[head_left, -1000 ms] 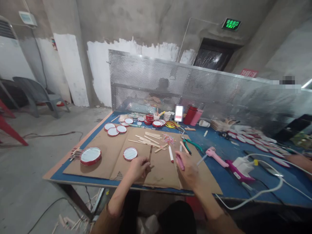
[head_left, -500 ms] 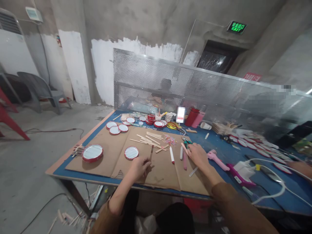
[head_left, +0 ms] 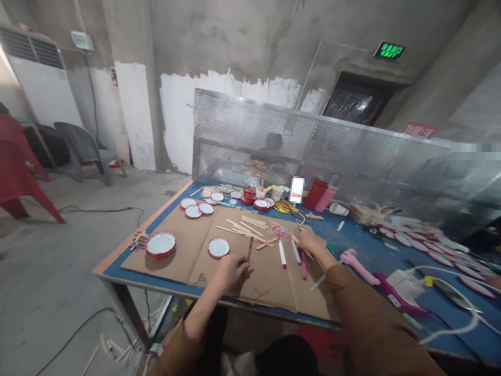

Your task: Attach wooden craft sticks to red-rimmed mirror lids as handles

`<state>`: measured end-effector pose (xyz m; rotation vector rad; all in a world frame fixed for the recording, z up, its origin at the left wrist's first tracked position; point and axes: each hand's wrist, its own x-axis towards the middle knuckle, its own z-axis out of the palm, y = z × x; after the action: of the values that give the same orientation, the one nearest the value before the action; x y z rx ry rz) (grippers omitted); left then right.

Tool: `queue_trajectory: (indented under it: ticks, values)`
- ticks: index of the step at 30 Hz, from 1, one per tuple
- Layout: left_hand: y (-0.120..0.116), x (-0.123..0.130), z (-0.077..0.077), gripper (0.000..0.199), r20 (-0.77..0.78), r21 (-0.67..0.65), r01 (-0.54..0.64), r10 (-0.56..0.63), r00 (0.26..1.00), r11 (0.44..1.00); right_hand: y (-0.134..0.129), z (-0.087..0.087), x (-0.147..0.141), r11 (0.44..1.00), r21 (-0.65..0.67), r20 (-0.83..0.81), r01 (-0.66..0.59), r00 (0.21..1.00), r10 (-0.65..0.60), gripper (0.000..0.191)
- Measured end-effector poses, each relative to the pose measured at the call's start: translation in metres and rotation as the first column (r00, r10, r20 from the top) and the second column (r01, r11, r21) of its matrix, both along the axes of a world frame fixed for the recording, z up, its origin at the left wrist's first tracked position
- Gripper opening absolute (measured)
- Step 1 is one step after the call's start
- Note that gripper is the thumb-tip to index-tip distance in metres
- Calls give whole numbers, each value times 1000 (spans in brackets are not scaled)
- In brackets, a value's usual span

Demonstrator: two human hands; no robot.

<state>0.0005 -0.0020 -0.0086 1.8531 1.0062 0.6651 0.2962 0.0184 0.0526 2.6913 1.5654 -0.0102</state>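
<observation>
My left hand (head_left: 234, 270) is closed in a pinch on a thin, dark brown stick (head_left: 251, 247), which stands up from the fingertips above the cardboard. Just left of it lies a round, red-rimmed disc (head_left: 218, 247) with a pale face. My right hand (head_left: 312, 243) reaches down with curled fingers beside a white stick-shaped piece (head_left: 296, 253) and a pink one (head_left: 303, 268). What its fingertips hold is hidden. Green handles (head_left: 330, 249) show beyond that hand. Between my hands are a white marker with a red end (head_left: 282, 255) and crossed wooden sticks (head_left: 266, 243).
The cardboard sheet (head_left: 180, 269) carries loose wooden sticks (head_left: 246, 227), colourful bits (head_left: 279, 228) and a thicker red-rimmed disc (head_left: 160, 244). To the right are a pink tool, probably a glue gun (head_left: 358, 265), a purple power strip (head_left: 399, 295) and white cables. A perforated metal screen (head_left: 235, 130) stands behind.
My right hand has shifted left over the stick-shaped pieces, exposing the green handles on its right. My left hand still holds the brown stick. The whole view has shifted slightly.
</observation>
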Motion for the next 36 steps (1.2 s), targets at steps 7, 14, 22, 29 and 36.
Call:
queue_trajectory:
  ticks: [7,14,22,29,36]
  values:
    - [2,2,-6,18,-15,-35,6,-6,1000,999,-15,20,-8,960,279,-43,-8,999,21,29]
    - [1,3,-6,15,33,-156,39,-34,999,987,-48,15,-54,735,663,-182,-143,922,343,20]
    - [1,1,-5,13,37,-144,18,-13,999,989,-71,-34,-125,411,864,-503,292,542,673,24]
    - [-3,-1,4,16,15,-146,18,-16,1000,989,-78,-61,-145,376,658,-702,653,352,619,26]
    - [-4,-1,5,20,11,-160,0,1,1000,987,-83,-58,-150,363,516,-702,776,139,699,24]
